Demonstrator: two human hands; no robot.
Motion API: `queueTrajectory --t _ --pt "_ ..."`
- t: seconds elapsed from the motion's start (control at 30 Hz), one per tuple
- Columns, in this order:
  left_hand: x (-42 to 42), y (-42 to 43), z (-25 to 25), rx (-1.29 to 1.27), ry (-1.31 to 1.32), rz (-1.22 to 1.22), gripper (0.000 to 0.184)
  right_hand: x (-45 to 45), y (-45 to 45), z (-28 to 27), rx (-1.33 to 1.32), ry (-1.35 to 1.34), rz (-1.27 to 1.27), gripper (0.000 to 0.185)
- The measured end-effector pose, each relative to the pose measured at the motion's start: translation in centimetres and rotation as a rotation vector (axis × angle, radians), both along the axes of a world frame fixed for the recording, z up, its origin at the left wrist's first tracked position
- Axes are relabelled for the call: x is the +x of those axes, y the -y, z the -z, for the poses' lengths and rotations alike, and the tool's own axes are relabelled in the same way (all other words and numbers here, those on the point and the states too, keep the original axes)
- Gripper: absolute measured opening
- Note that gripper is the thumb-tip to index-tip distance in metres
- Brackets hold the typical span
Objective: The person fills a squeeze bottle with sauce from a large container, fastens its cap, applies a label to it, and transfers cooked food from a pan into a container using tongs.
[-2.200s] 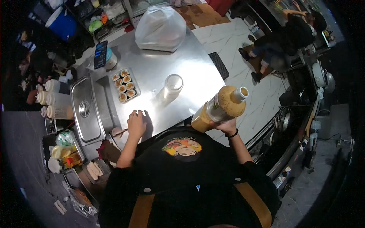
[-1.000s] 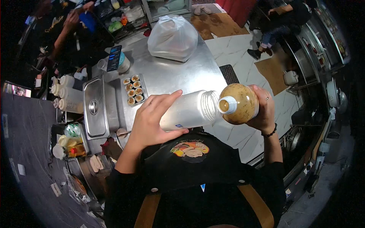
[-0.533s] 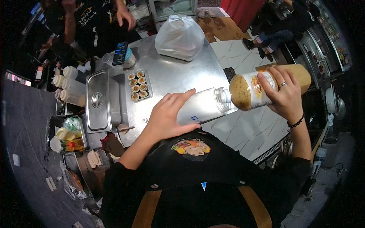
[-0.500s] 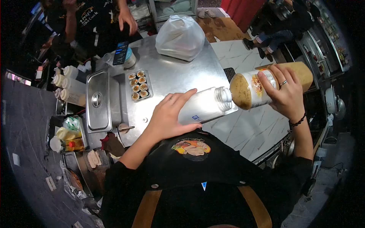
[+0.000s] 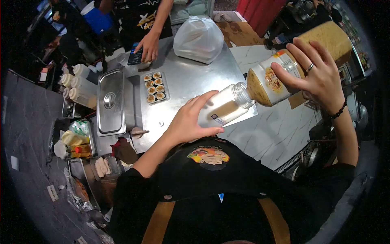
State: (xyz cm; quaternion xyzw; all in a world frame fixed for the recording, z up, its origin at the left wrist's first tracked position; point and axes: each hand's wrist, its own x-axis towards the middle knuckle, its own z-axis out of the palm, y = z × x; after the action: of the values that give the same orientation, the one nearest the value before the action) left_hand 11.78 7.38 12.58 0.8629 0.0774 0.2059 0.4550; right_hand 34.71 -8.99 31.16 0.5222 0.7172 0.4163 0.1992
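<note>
Tilted over the metal table (image 5: 178, 75), a clear squeeze bottle (image 5: 227, 106) is held by my left hand (image 5: 193, 122), its threaded mouth facing right. Some brownish liquid shows inside it. My right hand (image 5: 319, 77) grips a large labelled bottle of speckled tan sauce (image 5: 280, 79), tipped with its base up to the right. The neck of the sauce bottle meets the mouth of the clear bottle. A tray of sushi rolls (image 5: 155, 87) sits on the table beyond my left hand.
A white plastic bag (image 5: 199, 40) stands on the table's far side. Across the table a co-worker's hand (image 5: 149, 46) is at a phone (image 5: 135, 55). To the left are a lidded steel container (image 5: 110, 101), several squeeze bottles (image 5: 83, 91) and a wooden-looking scoop (image 5: 139, 132).
My right hand has raised the sauce bottle's base up and right, and brownish liquid now shows in the clear bottle. The co-worker's hand has come down to the phone.
</note>
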Motion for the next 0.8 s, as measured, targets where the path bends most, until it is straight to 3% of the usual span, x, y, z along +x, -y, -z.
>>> queueTrajectory --t 0.6,0.73,0.8 --pt "-4.0 0.9 -1.2 -0.192 0.082 0.009 0.089 -4.6 -3.5 -4.9 0.121 0.378 -0.375 0.078" --pt "-4.5 1.1 -1.5 -0.248 0.100 0.013 0.093 -6.1 -3.5 -5.6 0.167 0.365 -0.393 0.081" --pt "-4.5 1.2 -1.6 -0.223 0.137 0.002 0.091 -7.0 -4.1 -4.9 0.323 0.295 -0.407 0.084"
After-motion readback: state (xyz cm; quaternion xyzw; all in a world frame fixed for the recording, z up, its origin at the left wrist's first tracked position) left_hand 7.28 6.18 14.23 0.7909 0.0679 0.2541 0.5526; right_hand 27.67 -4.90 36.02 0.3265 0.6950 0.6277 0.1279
